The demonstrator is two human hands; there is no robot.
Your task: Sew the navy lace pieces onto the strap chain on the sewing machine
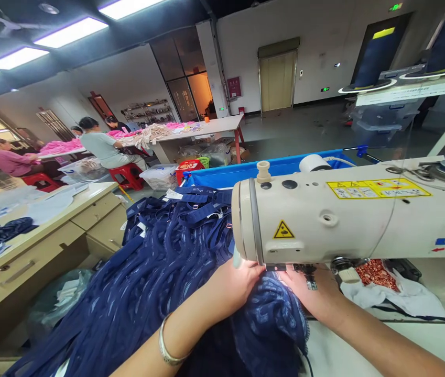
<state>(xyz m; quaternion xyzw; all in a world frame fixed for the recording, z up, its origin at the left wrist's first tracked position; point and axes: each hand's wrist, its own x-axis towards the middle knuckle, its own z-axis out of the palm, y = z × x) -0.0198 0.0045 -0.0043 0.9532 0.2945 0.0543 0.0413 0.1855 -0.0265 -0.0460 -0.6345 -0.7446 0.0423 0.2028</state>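
Observation:
A navy blue lace garment (275, 314) hangs down in front of the sewing machine (308, 220), its upper edge under the machine head. My left hand (234, 285) grips that edge on the left, its fingertips partly hidden behind the machine's end. On the other side, my right hand (312, 290) has its fingers closed on the same garment, close to the needle area, which the machine head mostly hides. A large pile of navy garments (159, 262) with straps and white tags lies to the left, beside my left forearm.
Blue thread cones (373, 60) stand above the machine. A blue cloth bin (222, 175) is behind it. White cloth (414, 296) and an orange patterned piece (377, 275) lie under the arm. A drawer desk (49, 235) stands left; people sit at a far table (222, 124).

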